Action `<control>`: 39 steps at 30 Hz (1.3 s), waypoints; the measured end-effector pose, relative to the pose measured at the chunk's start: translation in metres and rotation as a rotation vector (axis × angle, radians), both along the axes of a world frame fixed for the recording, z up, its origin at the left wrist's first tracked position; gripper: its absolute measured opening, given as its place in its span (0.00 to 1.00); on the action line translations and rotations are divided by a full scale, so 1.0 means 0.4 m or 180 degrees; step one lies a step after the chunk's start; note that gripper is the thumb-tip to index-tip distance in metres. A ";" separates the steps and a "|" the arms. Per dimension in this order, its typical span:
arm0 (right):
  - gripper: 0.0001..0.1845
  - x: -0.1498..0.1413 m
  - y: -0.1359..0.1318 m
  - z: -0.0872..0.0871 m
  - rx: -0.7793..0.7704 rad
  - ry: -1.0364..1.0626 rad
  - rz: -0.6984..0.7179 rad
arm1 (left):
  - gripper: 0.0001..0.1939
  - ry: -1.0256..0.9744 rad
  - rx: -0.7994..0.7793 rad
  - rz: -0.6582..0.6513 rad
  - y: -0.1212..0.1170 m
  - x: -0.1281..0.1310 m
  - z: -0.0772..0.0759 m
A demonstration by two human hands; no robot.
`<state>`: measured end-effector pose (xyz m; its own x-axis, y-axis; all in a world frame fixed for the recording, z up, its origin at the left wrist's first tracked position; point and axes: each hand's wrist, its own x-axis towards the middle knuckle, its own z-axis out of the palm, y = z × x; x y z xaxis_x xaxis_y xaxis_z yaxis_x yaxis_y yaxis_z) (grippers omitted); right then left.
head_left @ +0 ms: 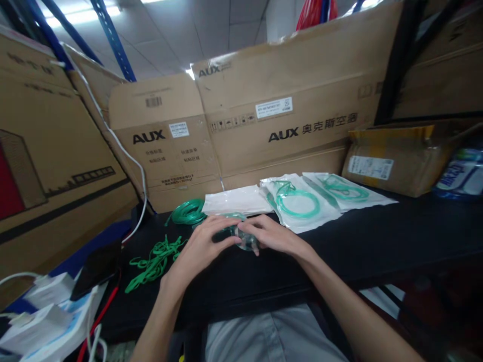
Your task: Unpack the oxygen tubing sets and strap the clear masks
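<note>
A small clear, green-tinted plastic oxygen mask (pixel 247 241) is between my hands, just above the black table, and my fingers hide much of it. My left hand (pixel 207 239) grips its left side, thumb below and fingers over the top. From the right, my right hand (pixel 269 233) holds it with thumb and bent fingers. A coil of green tubing (pixel 189 211) lies behind my left hand. Left of that wrist is a loose heap of green elastic cords (pixel 156 264).
White packets (pixel 237 201) lie behind my hands; a clear-fronted bag of green tubing (pixel 298 203) and another bag (pixel 347 192) are to the right. A taped carton (pixel 388 163) and a bottle (pixel 462 171) stand far right. Cardboard (pixel 287 100) walls the back; a power strip (pixel 64 327) is at left.
</note>
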<state>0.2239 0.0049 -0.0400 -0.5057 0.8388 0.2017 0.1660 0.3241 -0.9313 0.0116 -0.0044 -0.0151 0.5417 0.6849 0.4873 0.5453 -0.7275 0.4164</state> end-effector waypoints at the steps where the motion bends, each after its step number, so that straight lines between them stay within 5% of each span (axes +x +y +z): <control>1: 0.27 0.000 -0.001 0.001 -0.0073 -0.0018 0.0031 | 0.18 0.0010 -0.0024 0.0009 0.000 -0.003 0.001; 4: 0.31 0.001 -0.003 0.005 -0.0053 -0.0079 -0.0001 | 0.16 -0.0028 -0.0010 0.0152 0.000 -0.012 0.003; 17: 0.12 -0.027 0.007 -0.024 0.0380 0.0098 -0.0021 | 0.15 -0.0076 0.0153 0.0397 -0.020 -0.045 -0.028; 24: 0.14 -0.027 -0.010 -0.009 0.0265 -0.0108 0.0057 | 0.14 -0.0327 -0.0642 0.0502 -0.031 -0.043 -0.048; 31: 0.12 -0.029 -0.004 -0.020 0.0375 -0.0498 -0.0207 | 0.14 -0.0861 -0.0721 0.0553 -0.038 -0.114 -0.034; 39: 0.16 -0.023 -0.004 -0.017 0.0522 -0.0640 -0.0344 | 0.09 0.0579 -0.0287 0.0898 -0.093 -0.212 -0.075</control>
